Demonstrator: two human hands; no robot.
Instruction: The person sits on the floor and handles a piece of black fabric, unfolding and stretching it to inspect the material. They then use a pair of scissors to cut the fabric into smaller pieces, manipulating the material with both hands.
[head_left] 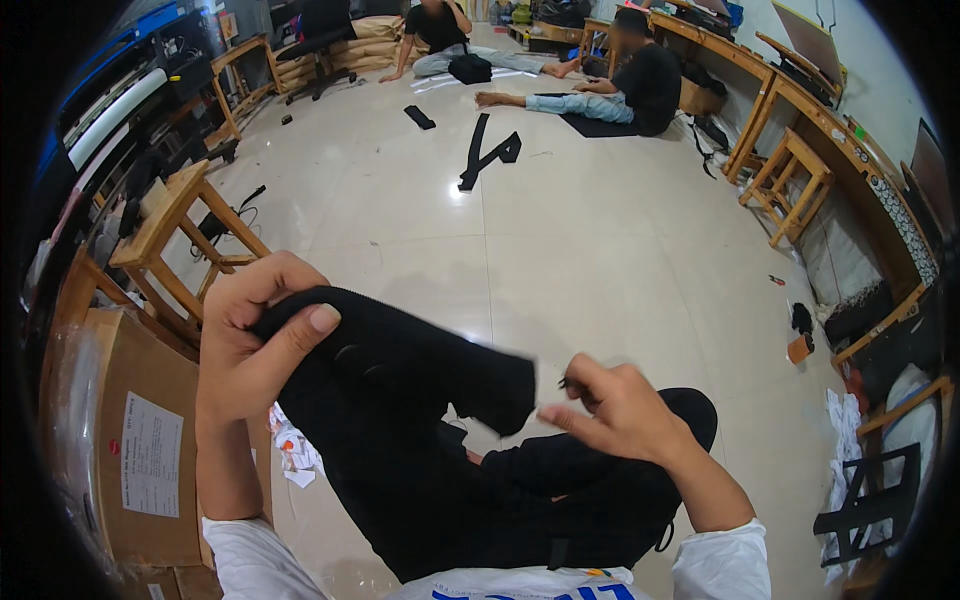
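Observation:
Over my lap, my left hand (245, 345) grips a folded piece of black fabric (440, 365), with the thumb pressed on top and the fingers behind it. The fabric stretches toward the right and ends in a blunt edge. Just past that edge is my right hand (630, 415), its thumb and forefinger closed together and apart from the fabric. A tiny dark bit shows at the fingertips, too small to name. My black trousers (590, 460) blend with the fabric's lower part, so its lower outline is hard to make out.
A cardboard box (150, 440) and a wooden stool (165, 225) stand at my left. Black strips (480, 150) lie on the tiled floor (400, 200) ahead. Two people sit farther off, one at the right (640, 90). Wooden tables (800, 100) line the right wall.

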